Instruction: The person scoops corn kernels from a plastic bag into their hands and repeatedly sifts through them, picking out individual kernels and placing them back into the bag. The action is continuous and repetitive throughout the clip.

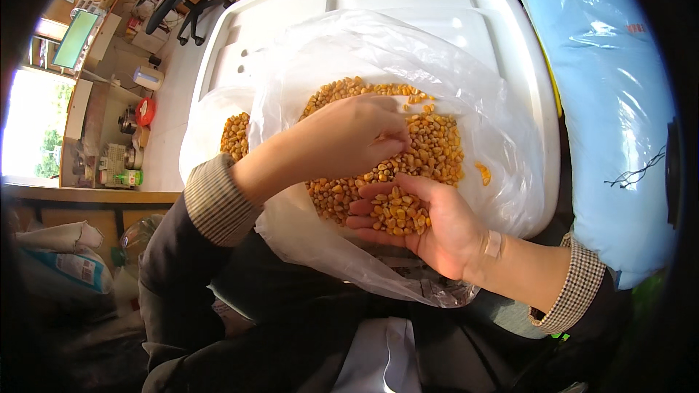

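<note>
Dried corn kernels (437,147) lie heaped in a clear plastic bag (371,33), spread open on a white plastic surface (284,5) with a raised rim. My right hand (431,213) is palm up at the near side of the heap, its fingers cupped around a handful of kernels (401,212). Reaching in from the left, my left hand (355,131) is over the heap with its back upwards and its fingers curled. Its fingertips are partly hidden, so any kernels in them cannot be made out. A few kernels (483,173) sit apart on the bag's right side.
More kernels (235,134) show in plastic at the left. A light-blue, shiny plastic-covered bundle (611,93) borders the surface on the right. Farther left are a swivel chair's base (191,24), a red round object (145,112) and a desk with a monitor (76,38).
</note>
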A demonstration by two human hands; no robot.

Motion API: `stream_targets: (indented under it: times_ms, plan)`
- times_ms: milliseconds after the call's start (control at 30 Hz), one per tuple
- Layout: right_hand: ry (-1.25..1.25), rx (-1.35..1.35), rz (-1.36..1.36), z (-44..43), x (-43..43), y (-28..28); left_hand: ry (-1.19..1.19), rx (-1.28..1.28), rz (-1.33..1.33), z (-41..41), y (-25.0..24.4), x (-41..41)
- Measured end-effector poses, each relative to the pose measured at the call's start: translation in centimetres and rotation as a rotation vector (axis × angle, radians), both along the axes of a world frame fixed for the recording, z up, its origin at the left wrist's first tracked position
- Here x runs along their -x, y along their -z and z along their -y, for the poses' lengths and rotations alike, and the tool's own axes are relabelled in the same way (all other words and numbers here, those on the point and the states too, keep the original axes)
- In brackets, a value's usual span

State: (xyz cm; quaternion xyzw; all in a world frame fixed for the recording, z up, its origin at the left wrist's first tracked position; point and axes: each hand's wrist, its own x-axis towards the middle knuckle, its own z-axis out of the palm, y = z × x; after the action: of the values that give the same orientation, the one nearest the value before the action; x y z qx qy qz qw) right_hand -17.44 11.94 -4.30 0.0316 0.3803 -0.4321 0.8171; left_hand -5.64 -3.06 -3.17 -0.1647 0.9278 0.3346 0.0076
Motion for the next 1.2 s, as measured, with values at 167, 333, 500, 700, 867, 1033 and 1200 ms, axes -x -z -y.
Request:
stream_targets:
  times_ms: [167, 333, 500, 700, 867, 1033, 1200]
  plan:
    - [-0.006, 0.017, 0.008, -0.1, 0.1, 0.1, -0.022, -0.036, 0.037, -1.2, -3.1, -4.0]
    - [0.006, -0.02, -0.009, -0.1, 0.3, -0.1, -0.207, 0.161, 0.082, -3.0, -5.8, -5.8]
    - [0.007, 0.012, 0.043, -0.5, 0.6, 0.1, -0.25, 0.339, 0.206, -3.7, -5.3, -6.3]
    - [0.001, -0.003, 0.053, -0.7, 0.8, -0.2, -0.261, 0.196, 0.04, -3.7, -4.1, -6.3]
    - [-0.009, 0.003, 0.076, -0.9, 1.0, 0.0, -0.107, 0.171, -0.014, -4.4, -3.7, -5.2]
    - [0.001, -0.003, 0.1, -0.9, 1.0, 0.2, -0.093, 0.189, 0.072, -4.2, -3.3, -5.2]
    - [-0.008, 0.001, 0.087, -0.9, 1.1, 0.1, -0.093, 0.211, 0.072, -4.1, -3.2, -5.4]
